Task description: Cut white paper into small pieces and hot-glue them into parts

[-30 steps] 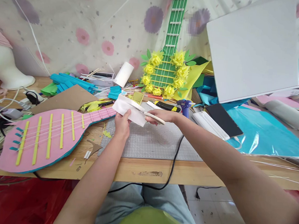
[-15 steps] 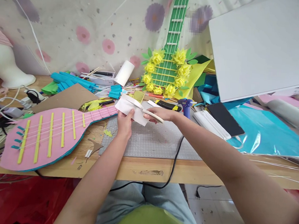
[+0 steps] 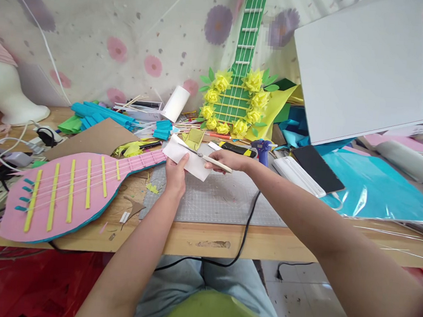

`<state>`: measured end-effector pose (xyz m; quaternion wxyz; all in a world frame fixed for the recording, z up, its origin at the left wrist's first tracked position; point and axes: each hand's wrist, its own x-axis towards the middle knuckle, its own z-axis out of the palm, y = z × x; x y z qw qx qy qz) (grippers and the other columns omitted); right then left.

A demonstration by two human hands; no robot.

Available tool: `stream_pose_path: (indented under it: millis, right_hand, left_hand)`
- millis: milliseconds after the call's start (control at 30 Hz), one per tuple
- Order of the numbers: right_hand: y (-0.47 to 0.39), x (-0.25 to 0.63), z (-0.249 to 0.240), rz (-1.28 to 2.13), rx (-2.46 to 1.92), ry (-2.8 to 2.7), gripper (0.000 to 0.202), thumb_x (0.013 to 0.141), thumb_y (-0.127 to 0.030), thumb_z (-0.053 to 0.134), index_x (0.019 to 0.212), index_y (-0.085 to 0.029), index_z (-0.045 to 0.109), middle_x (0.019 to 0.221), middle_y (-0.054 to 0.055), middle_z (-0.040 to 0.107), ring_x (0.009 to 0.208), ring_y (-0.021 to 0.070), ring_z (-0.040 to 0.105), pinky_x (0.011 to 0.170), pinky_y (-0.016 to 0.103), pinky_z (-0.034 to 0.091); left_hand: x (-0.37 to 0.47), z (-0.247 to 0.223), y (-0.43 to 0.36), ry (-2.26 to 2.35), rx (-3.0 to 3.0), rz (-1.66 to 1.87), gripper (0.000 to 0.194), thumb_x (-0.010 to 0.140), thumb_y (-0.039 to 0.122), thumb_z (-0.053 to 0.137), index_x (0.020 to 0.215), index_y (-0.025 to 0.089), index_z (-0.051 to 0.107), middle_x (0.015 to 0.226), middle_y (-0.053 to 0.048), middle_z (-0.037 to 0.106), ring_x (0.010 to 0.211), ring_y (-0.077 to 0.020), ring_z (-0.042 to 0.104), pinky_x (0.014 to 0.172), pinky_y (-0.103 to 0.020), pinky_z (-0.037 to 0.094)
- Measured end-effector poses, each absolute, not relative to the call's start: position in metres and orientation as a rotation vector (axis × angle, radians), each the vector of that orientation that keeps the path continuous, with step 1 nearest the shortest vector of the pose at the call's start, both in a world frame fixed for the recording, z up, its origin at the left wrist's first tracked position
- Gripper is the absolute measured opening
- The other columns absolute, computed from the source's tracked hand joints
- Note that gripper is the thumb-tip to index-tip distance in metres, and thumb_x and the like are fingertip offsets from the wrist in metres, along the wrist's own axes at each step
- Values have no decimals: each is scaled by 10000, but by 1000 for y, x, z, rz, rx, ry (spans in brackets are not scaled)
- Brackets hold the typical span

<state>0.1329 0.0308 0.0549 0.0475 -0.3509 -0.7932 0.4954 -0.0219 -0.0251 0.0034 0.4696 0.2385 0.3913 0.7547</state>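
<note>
My left hand pinches a piece of white paper by its lower left edge, thumb on top, above the grey cutting mat. Scissors with pale handles are gripped in my right hand; their blades lie across the upper part of the paper, pointing left. The far ends of my right fingers are partly hidden behind the handle. Just beyond the blades is a small yellow-green folded piece. A pink paper lute-like instrument with yellow strips lies left of my left hand.
A green paper instrument with yellow flowers leans at the back. Nearby are a blue glue gun, a yellow-black cutter and a large white board. A black cable crosses the table's front edge. Blue sheets lie right.
The scissors have tilted and their handles have come together, so their blades now show as a thin line across the paper. Both hands stay in nearly the same place.
</note>
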Motion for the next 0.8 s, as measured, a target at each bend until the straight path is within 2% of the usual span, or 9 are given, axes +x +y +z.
stream_pose_path:
  millis: [100, 200, 467, 800]
  right_hand:
    - [31, 134, 54, 1520, -1087, -2416, 483, 632, -618, 582, 641, -156, 445, 531, -40, 434, 436, 52, 415, 400, 192, 340]
    - [29, 135, 55, 1495, -1074, -2452, 493, 636, -634, 565, 663, -153, 460, 545, -36, 444, 451, 57, 421, 417, 198, 349]
    - [24, 127, 54, 1489, -900, -2549, 539, 700, -695, 415, 657, -157, 420, 575, -18, 446, 504, 67, 421, 453, 202, 350]
    - [30, 115, 47, 1498, -819, -2481, 552, 693, -709, 403, 664, -158, 409, 569, -26, 424, 501, 67, 421, 453, 200, 356]
  left_hand:
    - [-25, 2, -22, 970, 559, 1904, 359, 651, 291, 656, 989, 187, 593, 998, -62, 644, 847, -151, 609, 725, -246, 467]
    - [-28, 1, -19, 990, 565, 1962, 329, 624, 272, 671, 927, 164, 603, 956, -66, 650, 839, -155, 606, 737, -255, 459]
    - [-26, -1, -19, 967, 606, 1988, 392, 567, 224, 711, 932, 172, 580, 966, -61, 641, 849, -143, 596, 783, -270, 444]
    - [-23, 3, -23, 969, 591, 1925, 442, 549, 220, 723, 961, 172, 571, 1015, -82, 632, 848, -164, 603, 733, -273, 461]
